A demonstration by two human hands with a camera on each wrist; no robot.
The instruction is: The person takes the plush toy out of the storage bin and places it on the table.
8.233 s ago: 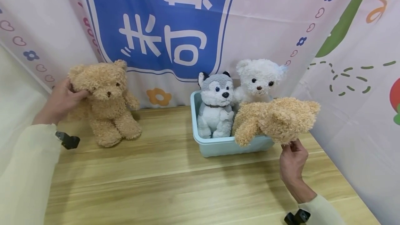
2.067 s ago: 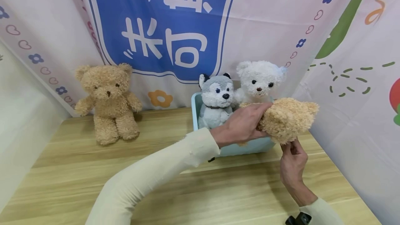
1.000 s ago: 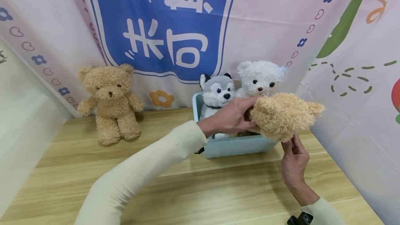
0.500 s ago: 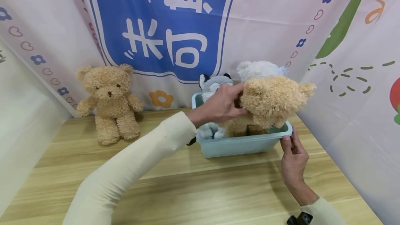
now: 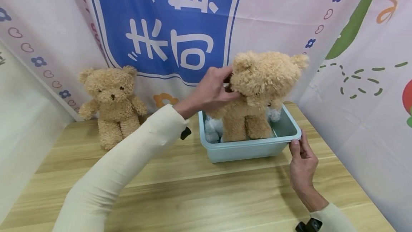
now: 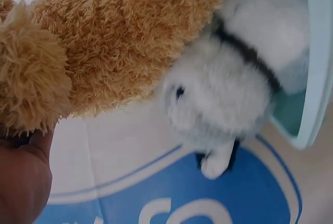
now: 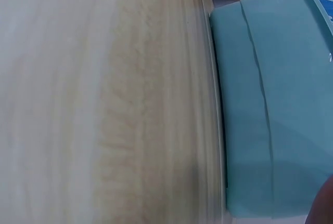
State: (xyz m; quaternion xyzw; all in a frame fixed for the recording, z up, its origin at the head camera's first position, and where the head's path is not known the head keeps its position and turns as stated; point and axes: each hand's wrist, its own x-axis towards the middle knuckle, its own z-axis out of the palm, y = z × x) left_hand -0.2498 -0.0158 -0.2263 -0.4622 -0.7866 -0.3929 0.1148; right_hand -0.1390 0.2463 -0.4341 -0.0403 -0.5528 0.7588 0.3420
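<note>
My left hand grips a tan teddy bear by the neck, just under its head. The bear is upright over the light blue bin, its legs inside the rim. Behind it, the husky plush shows in the left wrist view, with its dark collar; in the head view mostly its pale grey body is seen. The white bear is nearly all hidden behind the tan one. My right hand pinches the bin's front right corner between thumb and fingers; in the right wrist view only a fingertip shows beside the bin wall.
A second tan teddy bear sits at the table's back left, against the printed cloth. The wooden table extends in front of the bin, and a cloth wall runs along its right edge.
The tan bear has gone from lying across the bin's right side to upright, moving left and up with my left hand. Earlier that hand was at the other tan bear. The right hand stays at the corner.
</note>
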